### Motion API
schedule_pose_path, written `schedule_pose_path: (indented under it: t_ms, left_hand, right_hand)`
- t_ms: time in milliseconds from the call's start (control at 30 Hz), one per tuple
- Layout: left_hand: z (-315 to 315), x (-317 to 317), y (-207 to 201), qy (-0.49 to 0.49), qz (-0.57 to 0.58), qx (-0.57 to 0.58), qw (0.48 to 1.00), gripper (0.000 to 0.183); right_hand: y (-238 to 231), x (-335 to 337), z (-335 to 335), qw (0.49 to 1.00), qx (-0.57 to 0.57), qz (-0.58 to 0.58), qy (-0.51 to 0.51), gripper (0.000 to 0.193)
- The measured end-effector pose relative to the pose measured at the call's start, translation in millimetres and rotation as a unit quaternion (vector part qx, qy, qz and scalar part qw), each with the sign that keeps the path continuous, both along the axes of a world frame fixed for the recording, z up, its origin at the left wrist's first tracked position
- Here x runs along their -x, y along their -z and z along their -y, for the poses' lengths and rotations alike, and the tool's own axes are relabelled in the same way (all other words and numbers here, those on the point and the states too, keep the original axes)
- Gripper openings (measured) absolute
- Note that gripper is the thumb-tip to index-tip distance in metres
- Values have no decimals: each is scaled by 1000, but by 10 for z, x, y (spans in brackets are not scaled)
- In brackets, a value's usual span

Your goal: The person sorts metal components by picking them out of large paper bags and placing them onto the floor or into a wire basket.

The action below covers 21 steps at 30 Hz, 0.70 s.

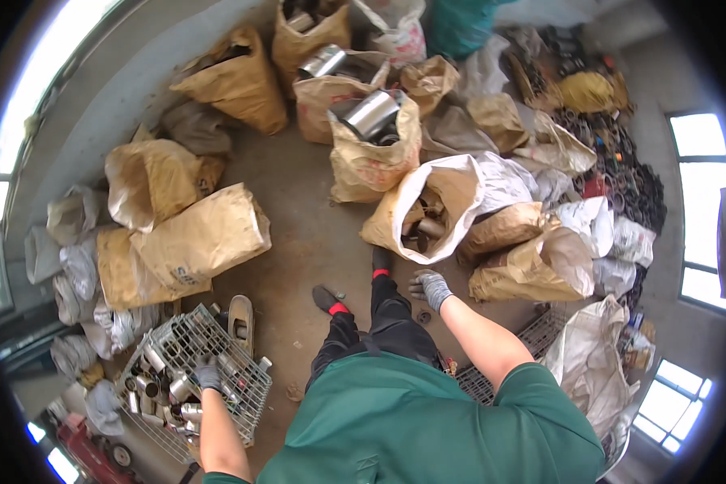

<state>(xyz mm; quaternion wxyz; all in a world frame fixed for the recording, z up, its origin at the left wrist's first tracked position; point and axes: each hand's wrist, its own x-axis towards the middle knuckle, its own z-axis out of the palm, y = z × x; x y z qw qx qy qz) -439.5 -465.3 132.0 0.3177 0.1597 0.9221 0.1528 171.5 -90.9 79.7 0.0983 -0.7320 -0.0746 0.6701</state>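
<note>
My left hand (pixel 208 373), in a grey glove, is over a wire mesh basket (pixel 252 394) at the lower left. Shiny metal cylinders (pixel 181 389) lie jumbled in that basket. The left fingers are small and dark against the mesh, so their grip cannot be made out. My right hand (pixel 430 289), also gloved, hangs in the air with its fingers apart and holds nothing. Just beyond it, a wide-mouthed paper sack (pixel 385 216) leans toward me, with metal cans and brownish parts (pixel 431 228) inside.
Sacks with metal cylinders (pixel 373 115) stand ahead. A large paper sack (pixel 206 238) lies at the left, and more sacks (pixel 532 270) crowd the right. Dark scrap parts (pixel 633 181) are heaped at the far right. Another wire basket (pixel 540 331) is beside my right arm.
</note>
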Motion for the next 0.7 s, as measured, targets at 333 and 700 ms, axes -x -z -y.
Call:
schedule_pose_path:
  t_ms: [333,700]
  left_hand:
    - [-2219,-3106,-166,214,346,-25,913,25]
    - [-2276,-3558,-72,142,336,82,927,24]
  right_hand:
    - [1281,-485,-979,961,-220,96,135,22]
    - [3011,-582,-1547,633,9,285,-720,41]
